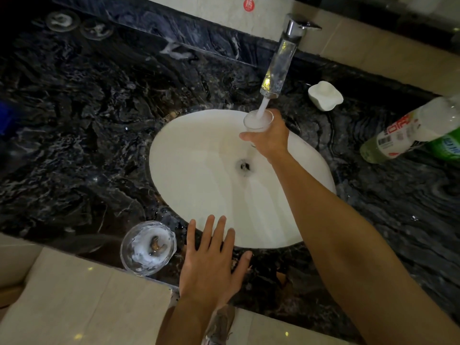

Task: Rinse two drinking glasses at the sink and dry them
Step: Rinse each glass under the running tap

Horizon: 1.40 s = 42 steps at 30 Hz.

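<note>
My right hand (270, 136) grips a clear drinking glass (257, 120) upright under the chrome tap (281, 61). Water runs from the spout into the glass, which is full of white froth. A second glass (148, 247) stands upright on the dark marble counter at the sink's front left, with foam and a brownish bit at its bottom. My left hand (211, 260) lies flat with spread fingers on the counter at the front rim of the white oval sink (194, 170), just right of that glass and not touching it.
A white soap dish (325, 95) sits right of the tap. Two plastic bottles (408, 131) lean in at the right edge. Two round glass lids or coasters (62, 20) lie at the far left back. The drain (244, 166) is in the basin's middle.
</note>
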Tool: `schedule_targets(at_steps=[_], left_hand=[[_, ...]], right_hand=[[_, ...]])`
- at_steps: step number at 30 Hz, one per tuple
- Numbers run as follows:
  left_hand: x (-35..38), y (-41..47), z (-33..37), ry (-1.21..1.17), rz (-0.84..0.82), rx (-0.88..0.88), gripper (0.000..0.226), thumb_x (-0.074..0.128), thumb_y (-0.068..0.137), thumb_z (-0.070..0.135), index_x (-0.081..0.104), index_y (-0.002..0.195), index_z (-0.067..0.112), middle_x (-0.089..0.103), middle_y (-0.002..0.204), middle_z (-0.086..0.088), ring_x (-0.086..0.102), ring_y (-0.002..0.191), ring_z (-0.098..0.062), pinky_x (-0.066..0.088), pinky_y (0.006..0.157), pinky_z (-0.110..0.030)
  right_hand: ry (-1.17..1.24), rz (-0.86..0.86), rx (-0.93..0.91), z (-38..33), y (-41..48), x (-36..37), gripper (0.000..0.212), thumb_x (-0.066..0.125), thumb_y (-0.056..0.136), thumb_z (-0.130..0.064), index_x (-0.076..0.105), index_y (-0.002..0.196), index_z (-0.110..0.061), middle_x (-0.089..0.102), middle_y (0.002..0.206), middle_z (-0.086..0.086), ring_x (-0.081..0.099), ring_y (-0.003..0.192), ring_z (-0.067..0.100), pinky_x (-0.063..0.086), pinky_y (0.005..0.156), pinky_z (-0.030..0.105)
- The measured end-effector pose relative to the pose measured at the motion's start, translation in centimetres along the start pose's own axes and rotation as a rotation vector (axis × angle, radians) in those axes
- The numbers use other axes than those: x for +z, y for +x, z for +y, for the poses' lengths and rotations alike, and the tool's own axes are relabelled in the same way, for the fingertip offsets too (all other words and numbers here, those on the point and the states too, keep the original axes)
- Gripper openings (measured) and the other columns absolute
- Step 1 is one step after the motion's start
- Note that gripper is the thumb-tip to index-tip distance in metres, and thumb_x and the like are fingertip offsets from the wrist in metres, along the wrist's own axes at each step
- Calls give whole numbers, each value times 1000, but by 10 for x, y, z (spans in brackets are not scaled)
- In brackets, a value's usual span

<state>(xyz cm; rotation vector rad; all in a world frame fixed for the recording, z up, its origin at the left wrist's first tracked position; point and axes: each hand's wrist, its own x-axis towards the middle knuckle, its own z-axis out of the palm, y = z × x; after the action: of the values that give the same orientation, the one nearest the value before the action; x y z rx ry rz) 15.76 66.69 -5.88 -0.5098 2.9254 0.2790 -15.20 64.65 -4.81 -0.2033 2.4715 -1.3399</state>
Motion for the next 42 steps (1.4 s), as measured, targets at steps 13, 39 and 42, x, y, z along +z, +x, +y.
schedule_targets(at_steps=[13, 39, 42], left_hand=[[1, 0, -1, 3, 9, 6, 69, 29, 101, 64, 64, 136, 15, 47, 156, -13, 32, 151, -34, 17, 120, -66], [1, 0, -2, -13, 26, 5, 66, 39, 99, 65, 69, 130, 15, 52, 151, -12, 39, 147, -34, 24, 117, -67], [1, 1, -1, -15, 22, 0, 66, 40, 98, 65, 69, 130, 16, 52, 152, -11, 40, 147, -34, 25, 117, -67]], right_hand=[[-900, -318, -366, -4, -5, -17, 87, 89, 68, -19, 43, 141, -14, 58, 133, 9, 55, 120, 30, 47, 100, 41], [86, 22, 32, -17, -3, -8, 76, 97, 63, -18, 58, 128, -18, 63, 120, -2, 58, 100, 14, 41, 47, 3], [175, 81, 36, -18, -4, 1, 83, 99, 58, -25, 57, 129, -25, 64, 119, -8, 61, 105, 12, 47, 73, 12]])
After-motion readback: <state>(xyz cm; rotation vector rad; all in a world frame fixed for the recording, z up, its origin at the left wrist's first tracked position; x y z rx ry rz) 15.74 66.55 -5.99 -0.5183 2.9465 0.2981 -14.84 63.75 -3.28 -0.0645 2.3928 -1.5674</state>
